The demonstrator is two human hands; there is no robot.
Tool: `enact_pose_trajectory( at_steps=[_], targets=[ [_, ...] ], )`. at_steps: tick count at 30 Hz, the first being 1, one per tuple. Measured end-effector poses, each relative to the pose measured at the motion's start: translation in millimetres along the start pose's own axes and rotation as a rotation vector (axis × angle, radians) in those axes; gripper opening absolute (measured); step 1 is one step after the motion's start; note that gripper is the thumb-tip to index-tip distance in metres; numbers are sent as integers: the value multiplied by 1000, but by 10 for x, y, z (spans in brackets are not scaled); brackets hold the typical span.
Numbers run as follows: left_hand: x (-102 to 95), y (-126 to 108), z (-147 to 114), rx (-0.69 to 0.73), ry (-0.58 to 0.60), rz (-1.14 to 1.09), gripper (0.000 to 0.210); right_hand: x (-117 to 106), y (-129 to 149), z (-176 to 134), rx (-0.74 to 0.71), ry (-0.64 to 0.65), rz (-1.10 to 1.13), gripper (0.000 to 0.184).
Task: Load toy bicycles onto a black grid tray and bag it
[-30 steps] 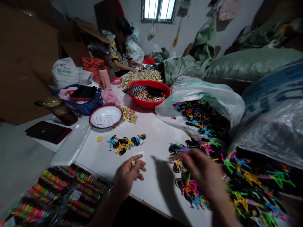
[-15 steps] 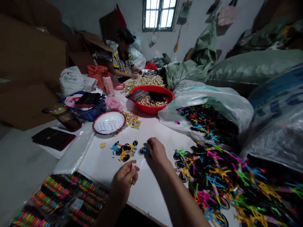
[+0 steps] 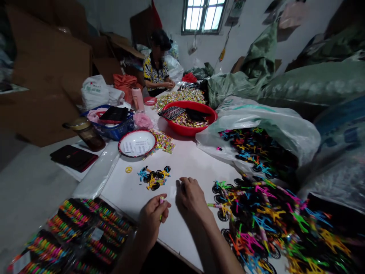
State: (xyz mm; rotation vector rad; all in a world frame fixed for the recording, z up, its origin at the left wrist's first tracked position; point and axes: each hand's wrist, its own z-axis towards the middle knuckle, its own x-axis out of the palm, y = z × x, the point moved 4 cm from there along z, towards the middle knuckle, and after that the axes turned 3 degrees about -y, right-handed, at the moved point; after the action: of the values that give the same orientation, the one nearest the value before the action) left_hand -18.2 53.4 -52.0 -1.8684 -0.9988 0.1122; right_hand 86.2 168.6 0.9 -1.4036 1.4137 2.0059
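Note:
My left hand (image 3: 154,215), at the table's front edge, pinches a small wrapped candy roll (image 3: 161,205) with a pink and a yellow-green end. To its right, my right hand (image 3: 194,196) is low over the white table, back up and fingers curled down. Whatever its fingers hold is hidden in the shadow beneath them. Left of it lies a small cluster of toy bicycles (image 3: 155,178), yellow and blue with black wheels. A large heap of colourful toy bicycles (image 3: 265,220), some with candy rolls in them, spreads to the right of my right forearm.
A yellow ring (image 3: 129,169) lies near a red-rimmed white dish (image 3: 137,144). Behind stand a red basin (image 3: 185,131) of candy and a blue basket (image 3: 125,127). An open plastic bag (image 3: 308,140) holds more bicycles. Packed trays (image 3: 71,213) lie lower left. A co-worker (image 3: 156,68) sits at the back.
The whole view has shifted slightly to the right in the picture. The blue toy bicycle beside my right fingers no longer shows there. My left hand still holds the candy roll.

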Motion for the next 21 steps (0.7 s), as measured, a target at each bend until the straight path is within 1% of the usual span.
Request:
enact_pose_trajectory(
  at_steps=[2, 4, 5, 6, 7, 8, 10, 13, 14, 15, 16, 18, 20, 21],
  targets=[
    [164, 56, -97, -139, 89, -104, 51, -136, -37, -118, -63, -97, 287, 41],
    [354, 105, -191, -300, 203, -233, 44, -235, -60, -264, -109, -187, 549, 39],
    [419, 107, -216, -333, 235, -282, 42, -254, -64, -336, -117, -221, 636, 35],
    [452, 95, -218, -321, 246, -304, 40, -252, -60, -401, -120, -245, 695, 32],
    [454, 71, -199, -268, 246, -291, 39, -234, -53, -456, -112, -262, 733, 29],
    [429, 40, -165, -185, 236, -238, 38, -205, -45, -501, -94, -271, 760, 27],
    [317, -29, -85, 29, 192, -13, 35, -131, -31, -557, -31, -252, 817, 26],
    [127, -126, -32, 398, 79, 426, 30, -27, -38, -574, 112, -137, 923, 28],
    [90, -135, -36, 490, 61, 533, 30, -1, -53, -573, 160, -98, 955, 30],
    [70, -128, -44, 552, 64, 606, 31, 18, -76, -573, 204, -71, 979, 34],
    [63, -108, -52, 586, 81, 651, 31, 34, -104, -574, 239, -47, 992, 36],
    [72, -49, -58, 591, 120, 707, 33, 72, -161, -581, 276, 36, 991, 34],
    [87, 7, -49, 549, 142, 730, 36, 97, -210, -596, 291, 152, 962, 29],
    [87, 30, -39, 508, 148, 714, 37, 88, -233, -601, 299, 183, 945, 28]
  ],
)
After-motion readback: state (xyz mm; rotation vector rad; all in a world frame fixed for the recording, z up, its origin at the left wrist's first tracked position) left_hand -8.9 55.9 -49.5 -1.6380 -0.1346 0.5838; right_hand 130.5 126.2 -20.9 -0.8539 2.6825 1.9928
